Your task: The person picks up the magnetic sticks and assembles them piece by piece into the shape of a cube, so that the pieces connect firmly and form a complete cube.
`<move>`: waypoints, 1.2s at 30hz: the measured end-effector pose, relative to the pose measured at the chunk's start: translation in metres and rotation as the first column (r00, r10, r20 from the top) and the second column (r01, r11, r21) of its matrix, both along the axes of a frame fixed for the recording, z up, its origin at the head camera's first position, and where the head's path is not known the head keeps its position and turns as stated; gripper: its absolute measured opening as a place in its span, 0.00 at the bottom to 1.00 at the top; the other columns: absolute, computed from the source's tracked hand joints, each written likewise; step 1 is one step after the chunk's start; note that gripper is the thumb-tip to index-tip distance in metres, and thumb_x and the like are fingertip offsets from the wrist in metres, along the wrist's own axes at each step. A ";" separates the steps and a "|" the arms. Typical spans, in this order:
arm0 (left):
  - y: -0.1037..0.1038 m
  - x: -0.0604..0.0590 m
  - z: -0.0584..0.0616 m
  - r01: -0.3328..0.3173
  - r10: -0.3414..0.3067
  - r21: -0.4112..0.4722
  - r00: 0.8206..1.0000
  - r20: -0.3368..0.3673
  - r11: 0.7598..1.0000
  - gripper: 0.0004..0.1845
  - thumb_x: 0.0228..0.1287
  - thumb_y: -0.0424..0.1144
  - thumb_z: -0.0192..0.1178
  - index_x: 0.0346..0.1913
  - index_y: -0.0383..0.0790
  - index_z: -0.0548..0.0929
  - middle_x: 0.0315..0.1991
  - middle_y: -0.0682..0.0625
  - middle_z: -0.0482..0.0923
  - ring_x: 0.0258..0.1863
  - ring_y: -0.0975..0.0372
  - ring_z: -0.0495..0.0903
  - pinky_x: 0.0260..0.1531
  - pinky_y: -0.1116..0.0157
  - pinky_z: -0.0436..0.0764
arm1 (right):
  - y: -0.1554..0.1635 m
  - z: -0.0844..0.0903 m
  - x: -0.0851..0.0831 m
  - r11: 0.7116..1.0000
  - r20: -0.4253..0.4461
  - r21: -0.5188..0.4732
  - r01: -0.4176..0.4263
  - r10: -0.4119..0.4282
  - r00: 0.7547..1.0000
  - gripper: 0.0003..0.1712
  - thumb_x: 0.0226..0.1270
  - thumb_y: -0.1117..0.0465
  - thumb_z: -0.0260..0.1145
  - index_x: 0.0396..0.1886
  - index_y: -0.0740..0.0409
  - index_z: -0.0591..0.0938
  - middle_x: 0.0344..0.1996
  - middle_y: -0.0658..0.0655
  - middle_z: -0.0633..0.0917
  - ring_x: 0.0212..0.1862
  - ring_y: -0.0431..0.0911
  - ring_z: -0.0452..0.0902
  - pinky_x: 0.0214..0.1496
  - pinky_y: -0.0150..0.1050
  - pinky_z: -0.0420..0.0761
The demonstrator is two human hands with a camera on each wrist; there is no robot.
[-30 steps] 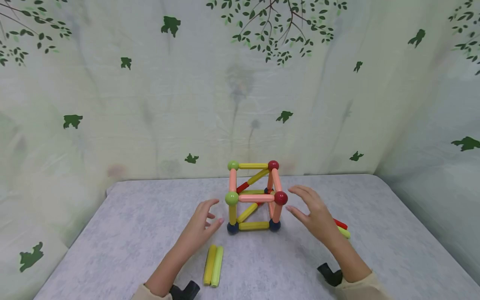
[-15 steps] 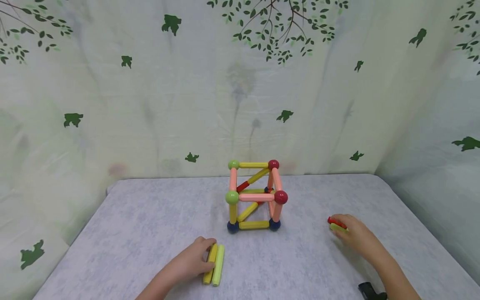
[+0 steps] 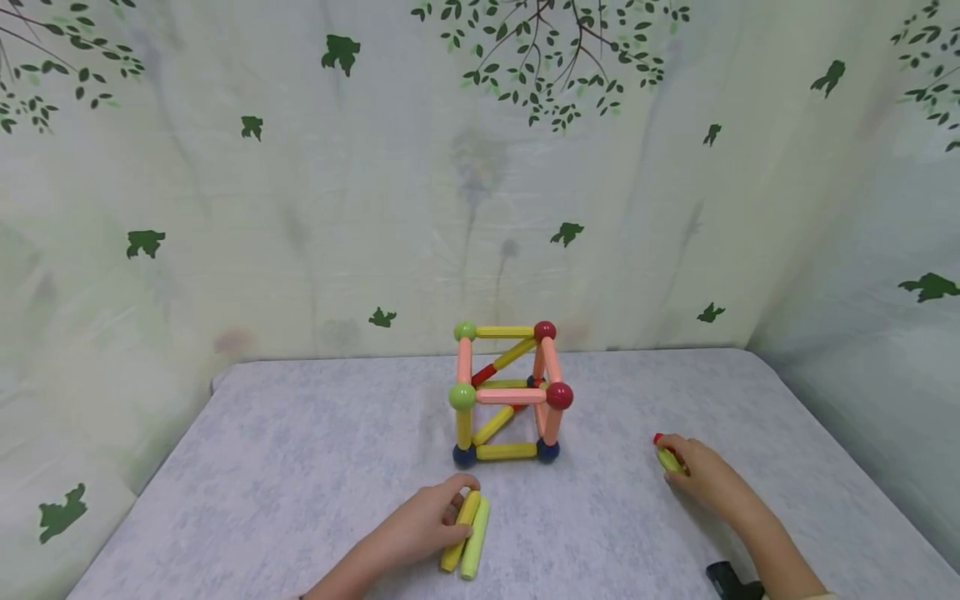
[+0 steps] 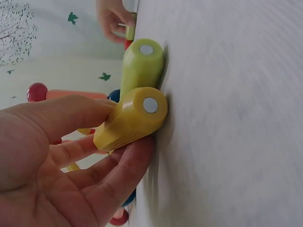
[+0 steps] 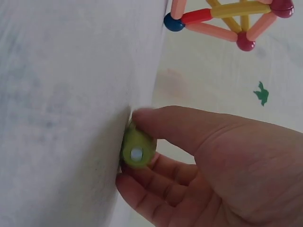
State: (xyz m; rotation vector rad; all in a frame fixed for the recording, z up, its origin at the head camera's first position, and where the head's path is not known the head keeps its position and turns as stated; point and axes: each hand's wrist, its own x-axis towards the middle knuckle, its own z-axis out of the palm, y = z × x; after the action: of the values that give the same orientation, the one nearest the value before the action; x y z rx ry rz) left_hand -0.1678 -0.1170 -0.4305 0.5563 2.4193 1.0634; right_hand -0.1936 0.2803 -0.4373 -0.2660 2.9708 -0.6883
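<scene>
My left hand pinches a yellow magnetic stick between thumb and fingers, low over the table in front of the frame. Right alongside it lies a light green stick. In the left wrist view the yellow stick shows a round metal disc in its end. At the right, my right hand grips a yellow-green stick, whose end faces the right wrist camera. A red stick pokes out past the fingertips, mostly hidden behind the hand.
A box-like frame of magnetic sticks and balls stands mid-table between the hands, with green and red balls on top and dark blue ones below. Behind the grey table hangs a leaf-printed cloth. A black wrist mount sits on the right forearm.
Both hands have left the sides of the frame and gone down to the loose sticks. The left one has shifted its yellow and light green sticks rightward; the right one has gripped its yellow-green stick.
</scene>
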 end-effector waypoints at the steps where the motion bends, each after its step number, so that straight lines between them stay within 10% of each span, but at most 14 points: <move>1: 0.003 0.000 0.000 -0.002 0.002 -0.003 1.000 0.002 1.000 0.22 0.55 0.37 0.62 0.53 0.48 0.70 0.37 0.52 0.75 0.28 0.63 0.73 0.24 0.65 0.74 | -0.001 0.000 0.001 1.000 -0.010 -0.001 -0.014 0.014 1.000 0.22 0.54 0.70 0.64 0.51 0.64 0.73 0.35 0.59 0.76 0.34 0.48 0.68 0.35 0.44 0.70; 6: 0.015 -0.003 0.006 -0.039 0.039 0.017 0.999 -0.004 0.999 0.19 0.56 0.37 0.61 0.51 0.50 0.71 0.38 0.52 0.75 0.30 0.62 0.74 0.26 0.63 0.75 | -0.010 0.006 0.005 0.998 -0.099 -0.033 -0.059 0.055 0.994 0.20 0.53 0.71 0.62 0.49 0.62 0.76 0.41 0.60 0.78 0.38 0.48 0.70 0.37 0.43 0.71; 11: 0.016 -0.003 0.017 -0.046 0.073 0.163 0.984 -0.164 0.986 0.21 0.59 0.36 0.59 0.55 0.48 0.69 0.42 0.53 0.74 0.34 0.64 0.75 0.31 0.67 0.76 | -0.040 0.021 0.008 0.987 -0.153 -0.127 -0.099 0.079 0.985 0.16 0.59 0.63 0.63 0.48 0.60 0.77 0.29 0.47 0.76 0.30 0.41 0.68 0.30 0.35 0.72; 19: 0.024 0.000 0.041 -0.030 0.271 0.533 0.884 -0.380 0.846 0.22 0.57 0.31 0.60 0.54 0.49 0.70 0.44 0.51 0.75 0.41 0.62 0.78 0.38 0.68 0.77 | -0.104 0.033 0.011 0.940 -0.409 -0.176 -0.294 0.201 0.890 0.18 0.51 0.63 0.70 0.45 0.53 0.81 0.37 0.43 0.81 0.37 0.37 0.73 0.37 0.35 0.78; 26: 0.036 0.004 0.063 0.060 0.347 0.622 0.786 -0.512 0.781 0.18 0.54 0.22 0.59 0.48 0.34 0.71 0.42 0.44 0.75 0.39 0.57 0.77 0.36 0.61 0.78 | -0.142 0.021 -0.002 0.926 -0.454 -0.100 -0.363 0.282 0.845 0.18 0.49 0.63 0.71 0.43 0.51 0.81 0.33 0.43 0.80 0.30 0.36 0.71 0.31 0.30 0.75; 36: 0.041 0.001 0.049 -0.009 0.345 0.596 0.822 -0.452 0.803 0.15 0.54 0.22 0.59 0.45 0.34 0.71 0.42 0.43 0.77 0.43 0.56 0.78 0.36 0.62 0.79 | -0.156 0.012 -0.009 0.947 -0.414 0.002 -0.320 0.292 0.862 0.15 0.51 0.62 0.70 0.41 0.54 0.79 0.32 0.48 0.81 0.28 0.35 0.73 0.31 0.29 0.76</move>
State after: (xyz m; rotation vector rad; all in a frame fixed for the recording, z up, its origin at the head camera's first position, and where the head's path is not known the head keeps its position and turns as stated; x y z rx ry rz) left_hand -0.1667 -0.0758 -0.3816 0.9379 2.6345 1.9920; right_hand -0.2028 0.1244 -0.4255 -0.9820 3.1674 -0.7711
